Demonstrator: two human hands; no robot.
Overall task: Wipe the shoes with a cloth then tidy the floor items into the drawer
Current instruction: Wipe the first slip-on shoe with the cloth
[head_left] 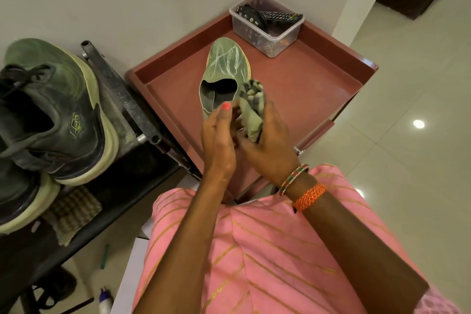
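A green slip-on shoe (225, 70) lies on the reddish-brown cabinet top (305, 89), toe pointing away from me. My left hand (219, 137) grips its heel edge, thumb on the rim. My right hand (267, 145) is closed around a bunched striped green-grey cloth (251, 107), which rests against the shoe's right side near the opening. A bottle (105, 301) and a green stick-like item (105, 256) lie on the floor at lower left.
A clear plastic box (266, 33) holding remotes stands at the cabinet's far corner. Left of me a black metal rack (132, 109) carries a pair of dark sneakers (51, 109) and a folded checked cloth (71, 211). Tiled floor (407, 109) spreads to the right.
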